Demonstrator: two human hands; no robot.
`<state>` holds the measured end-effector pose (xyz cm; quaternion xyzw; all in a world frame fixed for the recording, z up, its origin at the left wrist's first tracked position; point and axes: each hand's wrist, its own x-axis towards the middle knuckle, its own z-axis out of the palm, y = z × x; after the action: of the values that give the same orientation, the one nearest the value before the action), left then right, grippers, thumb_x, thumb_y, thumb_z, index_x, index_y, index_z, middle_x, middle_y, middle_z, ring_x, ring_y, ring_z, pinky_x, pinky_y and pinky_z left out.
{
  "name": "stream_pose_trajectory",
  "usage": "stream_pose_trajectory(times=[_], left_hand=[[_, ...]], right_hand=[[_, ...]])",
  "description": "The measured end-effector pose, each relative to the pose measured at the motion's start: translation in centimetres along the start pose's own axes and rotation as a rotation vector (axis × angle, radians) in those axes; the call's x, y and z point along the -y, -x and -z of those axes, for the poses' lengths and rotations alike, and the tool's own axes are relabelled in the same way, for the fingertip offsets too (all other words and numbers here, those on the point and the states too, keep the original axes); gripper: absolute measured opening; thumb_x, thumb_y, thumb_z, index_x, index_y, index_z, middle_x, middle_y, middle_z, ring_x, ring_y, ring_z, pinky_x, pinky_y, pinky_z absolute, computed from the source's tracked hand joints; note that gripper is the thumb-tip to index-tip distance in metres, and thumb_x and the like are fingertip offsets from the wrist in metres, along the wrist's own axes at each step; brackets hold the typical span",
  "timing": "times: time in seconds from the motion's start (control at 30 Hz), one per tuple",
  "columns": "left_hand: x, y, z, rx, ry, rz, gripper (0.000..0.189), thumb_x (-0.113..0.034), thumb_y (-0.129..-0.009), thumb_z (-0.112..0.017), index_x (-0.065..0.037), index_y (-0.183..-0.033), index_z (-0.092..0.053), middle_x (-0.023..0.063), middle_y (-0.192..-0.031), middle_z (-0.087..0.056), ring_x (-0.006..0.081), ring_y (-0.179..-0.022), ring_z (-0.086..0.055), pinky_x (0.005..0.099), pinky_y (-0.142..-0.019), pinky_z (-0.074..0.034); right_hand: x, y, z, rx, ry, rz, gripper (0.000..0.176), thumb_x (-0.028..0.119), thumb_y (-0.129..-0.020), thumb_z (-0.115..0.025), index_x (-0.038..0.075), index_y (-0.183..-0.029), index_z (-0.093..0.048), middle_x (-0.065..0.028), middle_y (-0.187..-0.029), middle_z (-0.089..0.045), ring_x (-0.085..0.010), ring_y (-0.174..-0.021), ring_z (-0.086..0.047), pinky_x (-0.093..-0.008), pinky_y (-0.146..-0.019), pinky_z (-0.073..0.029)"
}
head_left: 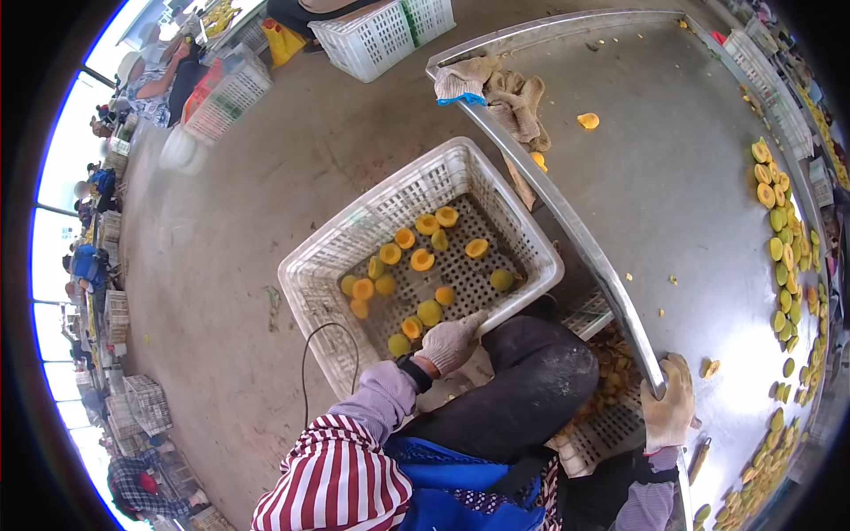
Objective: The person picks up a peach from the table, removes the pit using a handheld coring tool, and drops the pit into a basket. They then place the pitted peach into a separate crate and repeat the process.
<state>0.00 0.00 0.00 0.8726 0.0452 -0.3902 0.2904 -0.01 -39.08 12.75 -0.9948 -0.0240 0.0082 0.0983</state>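
Observation:
My left hand [452,343], in a knitted glove, grips the near rim of a white plastic crate [310,281]. The crate stands tilted in view on the floor by my bent knee. Scattered on its perforated bottom lie several orange-fleshed fruit halves [422,259] with yellow-green skin, like apricots or peaches. To the right, my gloved right hand [668,403] is closed around the raised edge of a metal table [611,177]; its fingertips are partly hidden. A small knife-like tool [699,460] lies on the tabletop just below that hand.
Many fruit halves [784,257] line the table's far right side. Used gloves [513,97] lie over its upper left corner. Under the table, another crate [611,438] holds scraps beside my leg [540,363]. Crates [372,40] and seated people [155,84] are farther off.

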Motion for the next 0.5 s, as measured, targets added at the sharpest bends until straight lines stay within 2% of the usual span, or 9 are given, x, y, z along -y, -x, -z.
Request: stream_pose_trajectory(times=[0.07, 0.1, 0.13, 0.17, 0.2, 0.3, 0.37, 0.43, 0.5], left_hand=[[0.5, 0.5, -0.8, -0.021, 0.051, -0.087, 0.071, -0.037, -0.090, -0.067, -0.019, -0.152, -0.038, 0.0245, -0.140, -0.056, 0.0364, -0.118, -0.063, 0.0449, -0.099, -0.049], [2.2, 6.7, -2.8, 0.102, 0.073, 0.003, 0.071, -0.037, -0.090, -0.067, -0.019, -0.152, -0.038, 0.0245, -0.140, -0.056, 0.0364, -0.118, -0.063, 0.0449, -0.099, -0.049], [2.2, 1.8, -1.1, -0.059, 0.109, -0.175, 0.071, -0.037, -0.091, -0.067, -0.018, -0.153, -0.038, 0.0239, -0.139, -0.056, 0.0384, -0.118, -0.062, 0.0449, -0.099, -0.049], [2.7, 1.7, -1.1, -0.130, 0.166, -0.288, 0.070, -0.038, -0.092, -0.066, -0.017, -0.153, -0.037, 0.0233, -0.138, -0.057, 0.0404, -0.119, -0.061, 0.0449, -0.100, -0.049], [3.7, 2.7, -1.0, -0.122, 0.172, -0.268, 0.070, -0.038, -0.092, -0.066, -0.017, -0.153, -0.037, 0.0233, -0.138, -0.057, 0.0404, -0.119, -0.061, 0.0449, -0.100, -0.049], [7.7, 4.9, 0.5, -0.140, 0.484, -0.132, 0.072, -0.048, -0.093, -0.064, -0.012, -0.151, -0.041, 0.0218, -0.144, -0.054, 0.0389, -0.127, -0.056, 0.0439, -0.105, -0.046], [11.0, 8.6, 2.7, -0.308, 0.006, -0.021, 0.069, -0.048, -0.093, -0.063, -0.011, -0.149, -0.045, 0.0192, -0.149, -0.049, 0.0365, -0.137, -0.048, 0.0446, -0.112, -0.041], [15.4, 12.5, 3.6, -0.351, -0.453, 0.217, 0.066, -0.046, -0.094, -0.063, -0.012, -0.148, -0.046, 0.0180, -0.152, -0.046, 0.0363, -0.141, -0.043, 0.0454, -0.115, -0.038], [22.8, 17.6, 3.0, -0.519, -0.688, 0.476, 0.063, -0.045, -0.095, -0.060, -0.014, -0.149, -0.047, 0.0172, -0.153, -0.046, 0.0380, -0.143, -0.039, 0.0479, -0.116, -0.035]], right_hand=[[-0.2, -0.1, -0.1, -0.038, 0.008, 0.014, 0.048, 0.006, -0.072, -0.079, 0.003, -0.116, -0.061, -0.0190, -0.135, -0.059, -0.0375, -0.128, -0.055, -0.0453, -0.106, -0.046], [1.2, 3.8, 1.7, 0.112, -0.007, -0.018, 0.048, 0.006, -0.072, -0.079, 0.003, -0.116, -0.061, -0.0190, -0.135, -0.059, -0.0375, -0.128, -0.055, -0.0453, -0.106, -0.046], [0.7, 0.3, -0.1, -0.016, 0.008, 0.016, 0.046, 0.005, -0.075, -0.078, 0.003, -0.117, -0.061, -0.0191, -0.135, -0.059, -0.0372, -0.128, -0.056, -0.0444, -0.107, -0.046], [0.6, 0.0, -0.1, -0.031, 0.017, 0.029, 0.044, 0.004, -0.077, -0.076, 0.003, -0.119, -0.060, -0.0192, -0.136, -0.060, -0.0369, -0.127, -0.056, -0.0434, -0.107, -0.046], [0.6, 0.2, 0.0, 0.001, 0.007, 0.009, 0.047, 0.004, -0.074, -0.078, 0.003, -0.118, -0.060, -0.0184, -0.136, -0.058, -0.0375, -0.129, -0.054, -0.0450, -0.108, -0.045], [0.3, 0.3, -0.4, 0.013, 0.040, -0.016, 0.047, 0.005, -0.075, -0.077, 0.004, -0.119, -0.060, -0.0184, -0.137, -0.058, -0.0373, -0.130, -0.054, -0.0450, -0.108, -0.044], [0.3, 0.4, -0.4, 0.025, 0.024, -0.028, 0.047, 0.004, -0.076, -0.076, 0.004, -0.120, -0.060, -0.0184, -0.137, -0.058, -0.0370, -0.131, -0.053, -0.0451, -0.109, -0.044], [0.1, 0.4, -0.5, 0.015, 0.046, -0.014, 0.047, 0.003, -0.077, -0.075, 0.004, -0.121, -0.060, -0.0184, -0.137, -0.058, -0.0368, -0.132, -0.053, -0.0449, -0.110, -0.043], [-0.5, 0.5, -0.8, 0.027, 0.036, -0.024, 0.046, 0.002, -0.078, -0.074, 0.004, -0.122, -0.060, -0.0185, -0.139, -0.057, -0.0367, -0.132, -0.052, -0.0453, -0.111, -0.042]])
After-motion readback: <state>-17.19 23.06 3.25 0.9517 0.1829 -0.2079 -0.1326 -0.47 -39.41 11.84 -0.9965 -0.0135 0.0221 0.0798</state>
